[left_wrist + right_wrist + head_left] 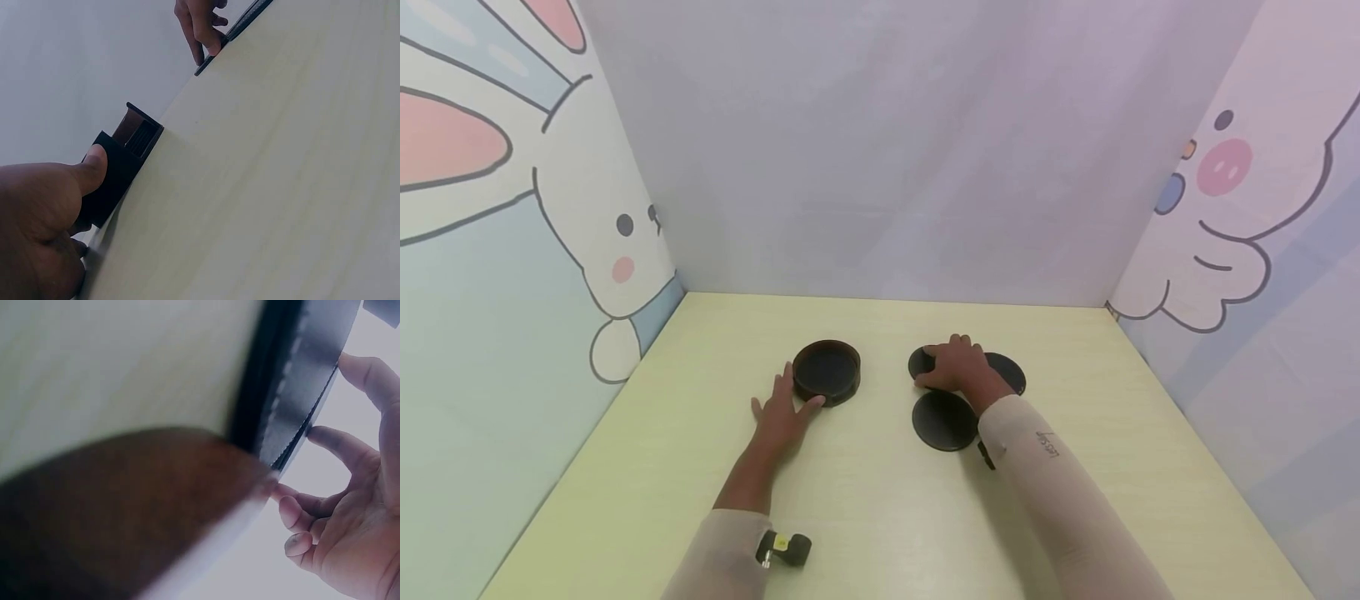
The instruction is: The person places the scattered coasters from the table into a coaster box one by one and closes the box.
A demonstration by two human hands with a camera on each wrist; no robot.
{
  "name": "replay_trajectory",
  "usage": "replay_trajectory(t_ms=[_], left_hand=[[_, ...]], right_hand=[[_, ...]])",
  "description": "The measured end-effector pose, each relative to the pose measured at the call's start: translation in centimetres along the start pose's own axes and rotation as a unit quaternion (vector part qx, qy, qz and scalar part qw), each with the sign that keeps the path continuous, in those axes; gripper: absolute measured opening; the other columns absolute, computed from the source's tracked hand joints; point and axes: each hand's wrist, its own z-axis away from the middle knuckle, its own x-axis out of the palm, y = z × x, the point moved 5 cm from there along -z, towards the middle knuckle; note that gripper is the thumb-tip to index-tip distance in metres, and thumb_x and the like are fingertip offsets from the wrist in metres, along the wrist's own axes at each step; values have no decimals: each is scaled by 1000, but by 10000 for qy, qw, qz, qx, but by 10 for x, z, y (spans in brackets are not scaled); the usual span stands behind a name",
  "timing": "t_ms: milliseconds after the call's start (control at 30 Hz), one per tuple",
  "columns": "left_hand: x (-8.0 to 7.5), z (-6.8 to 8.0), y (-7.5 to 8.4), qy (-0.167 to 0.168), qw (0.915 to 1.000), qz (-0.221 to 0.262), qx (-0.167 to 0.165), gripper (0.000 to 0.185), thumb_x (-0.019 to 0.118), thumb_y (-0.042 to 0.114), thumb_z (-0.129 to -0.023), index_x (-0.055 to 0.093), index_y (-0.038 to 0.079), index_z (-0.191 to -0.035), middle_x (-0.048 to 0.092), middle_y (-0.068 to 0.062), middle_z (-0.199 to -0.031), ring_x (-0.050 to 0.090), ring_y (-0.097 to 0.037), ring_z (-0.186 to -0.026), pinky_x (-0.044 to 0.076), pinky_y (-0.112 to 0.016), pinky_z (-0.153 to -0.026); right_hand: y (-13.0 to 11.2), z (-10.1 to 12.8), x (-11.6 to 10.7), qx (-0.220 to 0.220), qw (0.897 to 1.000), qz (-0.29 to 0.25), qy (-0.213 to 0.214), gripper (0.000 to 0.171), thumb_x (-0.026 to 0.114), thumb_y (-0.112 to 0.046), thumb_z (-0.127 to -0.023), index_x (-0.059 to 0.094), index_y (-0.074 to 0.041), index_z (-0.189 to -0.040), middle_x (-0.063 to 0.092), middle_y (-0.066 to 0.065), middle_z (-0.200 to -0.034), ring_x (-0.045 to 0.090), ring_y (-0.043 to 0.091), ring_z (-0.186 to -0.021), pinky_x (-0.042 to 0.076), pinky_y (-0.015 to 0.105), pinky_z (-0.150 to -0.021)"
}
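Note:
A round black coaster holder [827, 372] stands upright on the table, left of centre. My left hand [781, 421] grips its near left side, thumb [95, 164] against the wall; the left wrist view shows a slot in that wall. To the right lie three flat black discs that look like coasters. My right hand [957, 365] holds the far left coaster [921, 363] by its edge, covering part of it. Thumb and forefinger [334, 439] meet a stitched black edge [312, 381] in the right wrist view. The near coaster [945, 421] and the right coaster [1006, 372] lie beside this hand.
The pale wooden table [880, 500] ends at a plain light curtain [880, 167] at the back. Printed panels with a cartoon rabbit [587, 217] and a cartoon pig [1247, 183] flank it. A blurred brown shape fills the lower left of the right wrist view.

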Motion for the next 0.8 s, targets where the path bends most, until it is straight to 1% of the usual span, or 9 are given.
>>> replay_trajectory(t_ms=[67, 133, 433, 800], left_hand=[[0, 0, 0, 5, 10000, -15, 0, 99, 59, 50, -111, -5, 10, -176, 6, -27, -183, 7, -48, -170, -19, -72, -132], [0, 0, 0, 5, 10000, -12, 3, 99, 58, 50, -111, -4, 10, -176, 6, -28, -182, 7, -49, -170, -19, -73, -131], [0, 0, -1, -37, 10000, -19, -33, 99, 58, 50, -112, -6, 11, -176, 5, -26, -183, 8, -49, -170, -20, -72, -131], [0, 1, 0, -46, 10000, 39, -13, 99, 58, 50, -112, -6, 10, -176, 5, -26, -183, 5, -47, -171, -21, -72, -131]], right_hand=[[0, -1, 0, -42, 9999, 77, 82, 77, 68, -59, -96, 55, -24, -163, 57, 29, -147, 50, 45, -132, 42, 68, -116], [0, -2, 1, -72, 9998, 144, 138, 76, 68, -60, -95, 57, -24, -161, 59, 28, -144, 51, 44, -128, 43, 67, -114], [1, -5, 0, -38, 9990, 308, 311, 77, 66, -62, -91, 59, -27, -160, 61, 25, -137, 53, 41, -121, 45, 64, -108], [-1, -4, -4, -129, 9979, 238, 592, 76, 65, -61, -93, 58, -27, -161, 62, 24, -134, 55, 40, -118, 49, 61, -105]])
